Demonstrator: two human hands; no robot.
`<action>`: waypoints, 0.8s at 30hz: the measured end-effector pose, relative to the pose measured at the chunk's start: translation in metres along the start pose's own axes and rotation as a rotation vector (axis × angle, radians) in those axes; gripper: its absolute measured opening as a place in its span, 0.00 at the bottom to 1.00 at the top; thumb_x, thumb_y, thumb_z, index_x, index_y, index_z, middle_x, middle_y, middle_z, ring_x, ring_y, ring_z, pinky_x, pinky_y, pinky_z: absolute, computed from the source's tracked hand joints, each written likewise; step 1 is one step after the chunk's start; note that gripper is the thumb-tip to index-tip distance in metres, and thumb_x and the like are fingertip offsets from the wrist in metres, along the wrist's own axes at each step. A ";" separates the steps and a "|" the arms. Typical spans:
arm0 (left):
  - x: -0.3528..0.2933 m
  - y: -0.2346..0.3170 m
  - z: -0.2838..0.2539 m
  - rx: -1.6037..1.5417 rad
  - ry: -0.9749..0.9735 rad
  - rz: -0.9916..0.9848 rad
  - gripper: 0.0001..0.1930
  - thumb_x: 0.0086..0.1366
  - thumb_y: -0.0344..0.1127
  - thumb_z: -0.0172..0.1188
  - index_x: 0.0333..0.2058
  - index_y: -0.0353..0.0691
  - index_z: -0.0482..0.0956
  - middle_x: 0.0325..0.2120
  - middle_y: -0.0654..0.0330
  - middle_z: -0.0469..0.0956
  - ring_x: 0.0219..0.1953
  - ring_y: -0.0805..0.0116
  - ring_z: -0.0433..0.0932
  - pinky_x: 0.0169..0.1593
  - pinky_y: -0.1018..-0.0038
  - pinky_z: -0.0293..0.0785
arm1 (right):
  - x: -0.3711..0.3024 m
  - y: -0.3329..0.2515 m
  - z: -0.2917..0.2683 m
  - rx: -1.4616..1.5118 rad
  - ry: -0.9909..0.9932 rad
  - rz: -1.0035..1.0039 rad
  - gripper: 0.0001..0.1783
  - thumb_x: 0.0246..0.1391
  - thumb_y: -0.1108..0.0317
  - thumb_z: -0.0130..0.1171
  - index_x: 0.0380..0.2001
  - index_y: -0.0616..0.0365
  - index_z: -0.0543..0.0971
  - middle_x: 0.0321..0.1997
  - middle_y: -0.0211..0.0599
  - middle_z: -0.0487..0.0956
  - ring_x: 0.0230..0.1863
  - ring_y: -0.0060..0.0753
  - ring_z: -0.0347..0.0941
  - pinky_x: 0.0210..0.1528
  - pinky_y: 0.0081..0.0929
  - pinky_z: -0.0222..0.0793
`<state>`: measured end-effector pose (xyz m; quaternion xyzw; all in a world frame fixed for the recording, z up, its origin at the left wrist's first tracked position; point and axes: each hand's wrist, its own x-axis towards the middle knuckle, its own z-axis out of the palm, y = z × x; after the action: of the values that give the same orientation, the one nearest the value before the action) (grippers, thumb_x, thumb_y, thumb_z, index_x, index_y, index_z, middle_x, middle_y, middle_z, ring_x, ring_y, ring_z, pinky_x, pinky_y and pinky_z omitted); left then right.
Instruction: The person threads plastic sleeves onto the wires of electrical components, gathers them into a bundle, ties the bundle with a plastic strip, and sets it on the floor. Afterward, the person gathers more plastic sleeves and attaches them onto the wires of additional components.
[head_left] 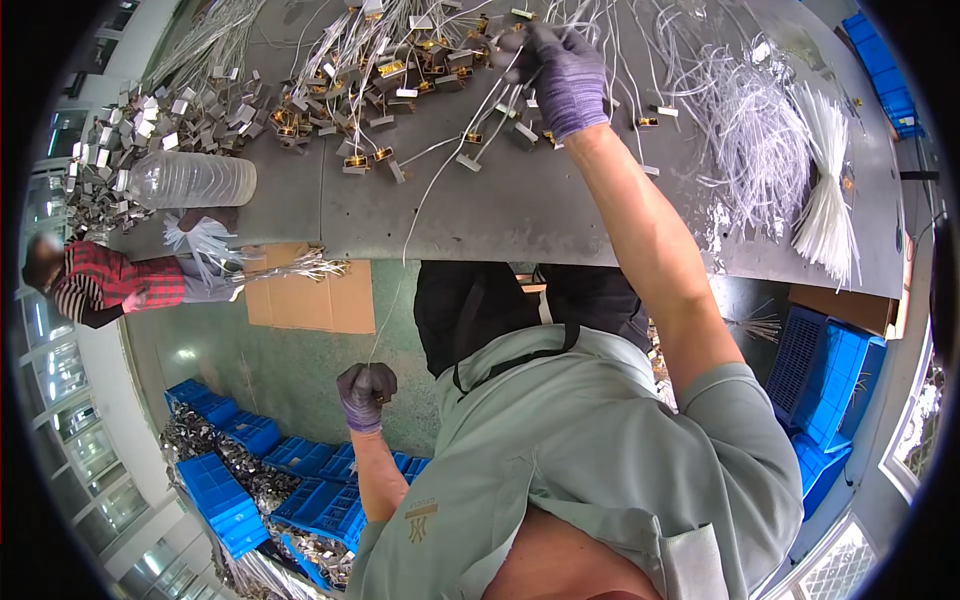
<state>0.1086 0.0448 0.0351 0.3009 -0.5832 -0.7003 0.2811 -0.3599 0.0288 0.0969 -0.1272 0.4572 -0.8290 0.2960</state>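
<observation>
Wire (407, 238) spans between the hands — the left hand (366, 388) pinches its lower end; the right hand (567, 75) curls beside metal pieces (392, 69) — I can't tell what it grips.

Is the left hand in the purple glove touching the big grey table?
Apart: the head view shows green floor between the left hand and the table.
</observation>
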 end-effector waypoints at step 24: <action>0.166 0.013 0.110 0.518 0.123 0.052 0.13 0.60 0.40 0.61 0.33 0.36 0.72 0.14 0.68 0.66 0.15 0.79 0.65 0.18 0.79 0.60 | -0.077 0.025 -0.025 -1.227 -0.443 -0.338 0.11 0.46 0.64 0.57 0.33 0.55 0.78 0.30 0.43 0.78 0.31 0.50 0.76 0.36 0.40 0.72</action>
<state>-0.0830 -0.0092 0.0480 0.3897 -0.7322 -0.5008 0.2476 -0.3021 0.0824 0.0671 -0.5092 0.7476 -0.4081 0.1232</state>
